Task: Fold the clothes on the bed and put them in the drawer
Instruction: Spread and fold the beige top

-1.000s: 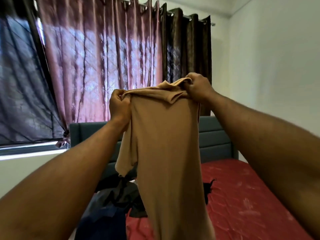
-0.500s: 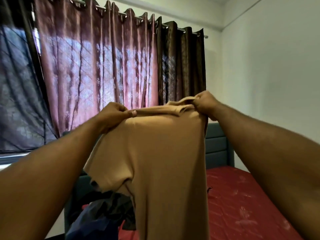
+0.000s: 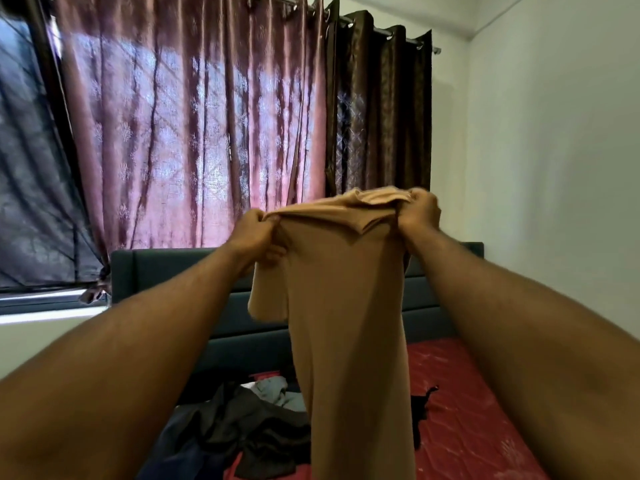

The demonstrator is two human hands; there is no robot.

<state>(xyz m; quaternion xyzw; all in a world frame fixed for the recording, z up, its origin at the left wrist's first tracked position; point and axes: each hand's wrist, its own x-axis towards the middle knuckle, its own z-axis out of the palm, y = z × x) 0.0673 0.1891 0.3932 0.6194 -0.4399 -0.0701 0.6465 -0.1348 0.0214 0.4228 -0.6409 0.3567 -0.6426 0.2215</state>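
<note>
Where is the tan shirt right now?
In the head view the tan shirt hangs mid-frame above the bed, held up at its top by the left hand and right hand, in front of the headboard.

I note the tan shirt is a soft, matt knit cloth, smooth and without sheen. The maroon curtain is a satin-like fabric with a glossy finish and a faint woven pattern; the dark brown curtain beside it shows the same sheen. The curtain rod looks like metal. The dark teal headboard appears upholstered in matt cloth. The red bed cover is quilted, with a slight shine. The heap of dark clothes is dull cloth. The white wall is matt and smooth.
</note>
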